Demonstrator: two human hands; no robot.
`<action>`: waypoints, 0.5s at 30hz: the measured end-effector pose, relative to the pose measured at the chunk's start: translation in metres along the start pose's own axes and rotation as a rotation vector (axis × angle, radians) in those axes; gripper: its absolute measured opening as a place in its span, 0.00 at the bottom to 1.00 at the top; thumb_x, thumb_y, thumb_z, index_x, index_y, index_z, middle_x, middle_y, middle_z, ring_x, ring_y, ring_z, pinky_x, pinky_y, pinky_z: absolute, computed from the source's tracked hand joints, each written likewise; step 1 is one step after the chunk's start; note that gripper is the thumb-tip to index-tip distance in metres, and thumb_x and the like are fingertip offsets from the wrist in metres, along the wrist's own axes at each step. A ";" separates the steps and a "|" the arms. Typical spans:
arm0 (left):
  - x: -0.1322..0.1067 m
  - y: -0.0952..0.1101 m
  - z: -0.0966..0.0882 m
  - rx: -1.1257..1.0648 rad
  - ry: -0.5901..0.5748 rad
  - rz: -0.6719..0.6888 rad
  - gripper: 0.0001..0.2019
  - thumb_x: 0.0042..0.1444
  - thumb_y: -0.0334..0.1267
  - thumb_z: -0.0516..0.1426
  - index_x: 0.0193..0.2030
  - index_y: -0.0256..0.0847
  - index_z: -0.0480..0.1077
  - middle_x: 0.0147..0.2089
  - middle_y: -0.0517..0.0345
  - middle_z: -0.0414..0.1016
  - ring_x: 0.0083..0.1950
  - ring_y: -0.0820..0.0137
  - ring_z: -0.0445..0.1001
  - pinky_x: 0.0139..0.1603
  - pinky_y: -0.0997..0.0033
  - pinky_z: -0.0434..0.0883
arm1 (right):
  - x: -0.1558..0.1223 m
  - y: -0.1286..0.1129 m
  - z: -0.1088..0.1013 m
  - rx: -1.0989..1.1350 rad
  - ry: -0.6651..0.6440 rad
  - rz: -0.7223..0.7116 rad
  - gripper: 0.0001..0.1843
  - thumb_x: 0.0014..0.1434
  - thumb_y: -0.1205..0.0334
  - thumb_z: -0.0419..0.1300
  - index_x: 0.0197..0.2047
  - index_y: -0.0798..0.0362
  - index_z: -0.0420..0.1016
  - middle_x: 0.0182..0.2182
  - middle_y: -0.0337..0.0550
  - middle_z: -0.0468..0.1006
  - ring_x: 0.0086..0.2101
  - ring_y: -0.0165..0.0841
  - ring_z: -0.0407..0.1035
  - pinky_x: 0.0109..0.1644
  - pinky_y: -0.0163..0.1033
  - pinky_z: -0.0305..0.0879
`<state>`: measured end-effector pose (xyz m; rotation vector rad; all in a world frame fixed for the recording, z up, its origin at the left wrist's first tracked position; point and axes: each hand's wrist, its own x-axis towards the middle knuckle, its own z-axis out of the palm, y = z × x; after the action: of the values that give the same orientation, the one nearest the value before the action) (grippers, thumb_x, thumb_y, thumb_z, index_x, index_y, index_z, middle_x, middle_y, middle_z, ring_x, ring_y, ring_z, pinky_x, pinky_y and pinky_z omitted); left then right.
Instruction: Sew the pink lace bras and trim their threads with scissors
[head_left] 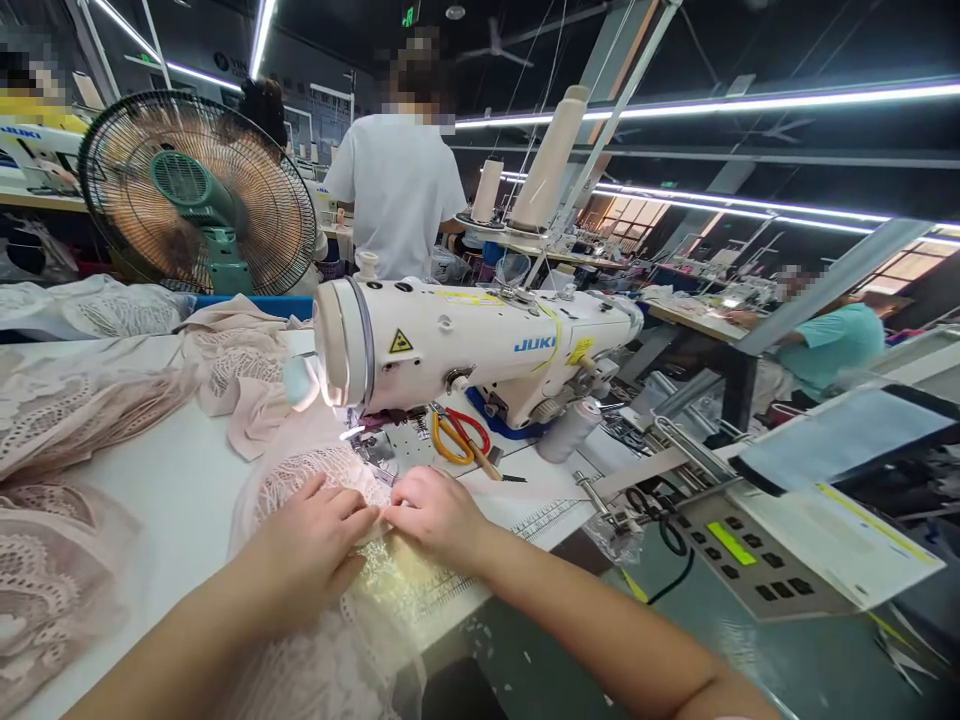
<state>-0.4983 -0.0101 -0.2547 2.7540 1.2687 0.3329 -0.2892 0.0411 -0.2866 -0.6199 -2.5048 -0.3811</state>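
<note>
Pale pink lace fabric (315, 468) lies at the needle area of a white sewing machine (420, 350) and drapes down over the table's front edge. My left hand (315, 535) rests on the lace, its fingers bent and gripping the cloth near the presser foot. Close beside it, my right hand (439, 515) pinches the fabric's edge between thumb and fingers. The fingertips of both hands nearly meet just in front of the foot. A lamp on the machine lights the lace. What lies under my fingers is hidden.
Piles of pink lace pieces (82, 400) cover the table's left side. Scissors with orange and red handles (454, 435) and a grey thread cone (570, 430) lie by the machine. A control panel (739, 550) stands right. Beyond are a large fan (199, 195) and a person in white (405, 190).
</note>
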 end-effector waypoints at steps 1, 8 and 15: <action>0.001 -0.001 0.002 0.031 0.021 0.003 0.15 0.58 0.33 0.50 0.48 0.45 0.72 0.39 0.55 0.73 0.41 0.62 0.72 0.55 0.42 0.61 | 0.002 0.001 0.000 0.001 -0.005 -0.006 0.07 0.58 0.66 0.59 0.27 0.53 0.71 0.30 0.38 0.73 0.34 0.32 0.58 0.34 0.38 0.52; 0.004 -0.022 0.018 0.205 0.125 0.068 0.16 0.62 0.31 0.47 0.45 0.48 0.75 0.48 0.51 0.75 0.49 0.58 0.71 0.56 0.37 0.57 | 0.016 0.008 0.003 -0.005 -0.052 -0.050 0.06 0.56 0.65 0.60 0.27 0.53 0.72 0.31 0.39 0.75 0.38 0.34 0.61 0.39 0.40 0.53; 0.007 -0.037 0.024 0.169 0.109 0.046 0.19 0.59 0.26 0.47 0.49 0.46 0.74 0.53 0.56 0.77 0.57 0.60 0.68 0.62 0.43 0.55 | 0.031 0.013 0.011 -0.052 -0.041 -0.048 0.07 0.57 0.65 0.59 0.27 0.52 0.73 0.29 0.39 0.74 0.36 0.34 0.60 0.37 0.41 0.53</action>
<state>-0.5159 0.0193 -0.2834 2.9473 1.3170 0.4020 -0.3112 0.0673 -0.2766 -0.5942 -2.5603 -0.4573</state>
